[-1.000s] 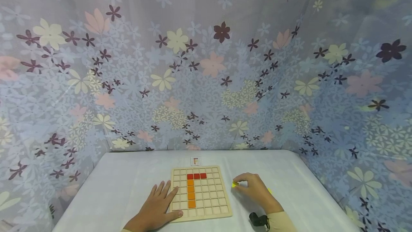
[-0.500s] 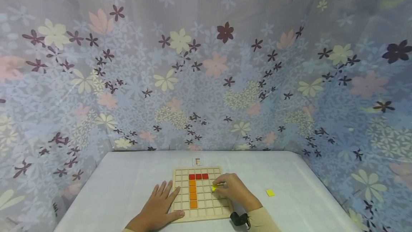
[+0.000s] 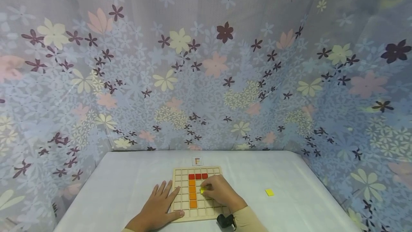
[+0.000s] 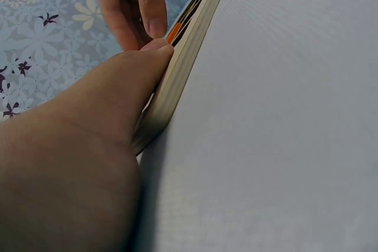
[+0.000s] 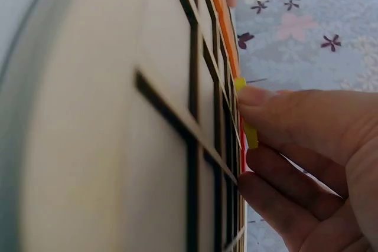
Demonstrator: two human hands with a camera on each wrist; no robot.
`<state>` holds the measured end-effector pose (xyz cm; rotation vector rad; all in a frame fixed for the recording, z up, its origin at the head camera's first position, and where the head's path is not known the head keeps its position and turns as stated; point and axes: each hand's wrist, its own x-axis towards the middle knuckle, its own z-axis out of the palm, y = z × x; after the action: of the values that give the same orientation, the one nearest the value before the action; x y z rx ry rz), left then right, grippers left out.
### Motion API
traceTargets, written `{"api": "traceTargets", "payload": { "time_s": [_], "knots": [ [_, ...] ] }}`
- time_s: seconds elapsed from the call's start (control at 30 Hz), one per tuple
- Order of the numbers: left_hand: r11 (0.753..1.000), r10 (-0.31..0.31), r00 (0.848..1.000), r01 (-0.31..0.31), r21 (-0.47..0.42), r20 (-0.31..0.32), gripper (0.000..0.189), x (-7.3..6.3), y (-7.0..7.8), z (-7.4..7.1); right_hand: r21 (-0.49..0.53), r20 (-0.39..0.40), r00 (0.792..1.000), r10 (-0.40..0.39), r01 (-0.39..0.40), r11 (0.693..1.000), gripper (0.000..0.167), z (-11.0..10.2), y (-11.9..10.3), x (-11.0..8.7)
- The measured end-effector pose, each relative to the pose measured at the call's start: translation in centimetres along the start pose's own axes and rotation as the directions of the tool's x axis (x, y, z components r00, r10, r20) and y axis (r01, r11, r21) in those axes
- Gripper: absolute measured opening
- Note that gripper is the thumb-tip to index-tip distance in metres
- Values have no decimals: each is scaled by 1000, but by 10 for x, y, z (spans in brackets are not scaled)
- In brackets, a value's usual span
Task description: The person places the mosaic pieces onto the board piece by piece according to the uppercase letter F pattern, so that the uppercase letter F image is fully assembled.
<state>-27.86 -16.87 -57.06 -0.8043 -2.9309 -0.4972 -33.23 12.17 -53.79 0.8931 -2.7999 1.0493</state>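
A wooden grid board lies on the white table. Along one of its upper rows sit red tiles, and a column of orange tiles runs down from the leftmost red one. My right hand pinches a yellow square tile between thumb and fingers, just right of the orange column; the right wrist view has this yellow tile close against the grid. Fingers spread, my left hand rests on the board's left edge, its thumb on the near left corner.
Another yellow tile lies on the table right of the board. A small card with a printed coloured grid is behind the board. A floral curtain hangs behind the table and at its sides.
My right hand has carried the yellow tile leftward from beside the board to over its middle, uncovering the other yellow tile on the table. My left hand stays on the board's edge.
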Motion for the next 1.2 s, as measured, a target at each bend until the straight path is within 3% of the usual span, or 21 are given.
{"api": "traceTargets", "payload": {
  "time_s": [0.3,0.7,0.9,1.0,1.2],
  "knots": [
    [1000,-5,1000,5,-1,-1,95,1,-2,3,-31,-28,999,-23,22,999,20,11,-5,7],
    [1000,-3,1000,3,-10,-19,95,1,-5,7,49,-52,999,13,-10,999,27,15,1,6],
    [1000,-9,1000,9,-5,-21,95,3,-5,12,85,-109,994,-32,41,996,24,2,16,-10],
    [1000,-18,1000,18,-2,-8,97,3,-4,12,50,-166,985,-53,62,997,21,-9,29,-22],
    [1000,-22,1000,22,3,-4,98,0,-1,9,16,-297,955,26,-22,1000,26,-35,63,-51]
  ]
}}
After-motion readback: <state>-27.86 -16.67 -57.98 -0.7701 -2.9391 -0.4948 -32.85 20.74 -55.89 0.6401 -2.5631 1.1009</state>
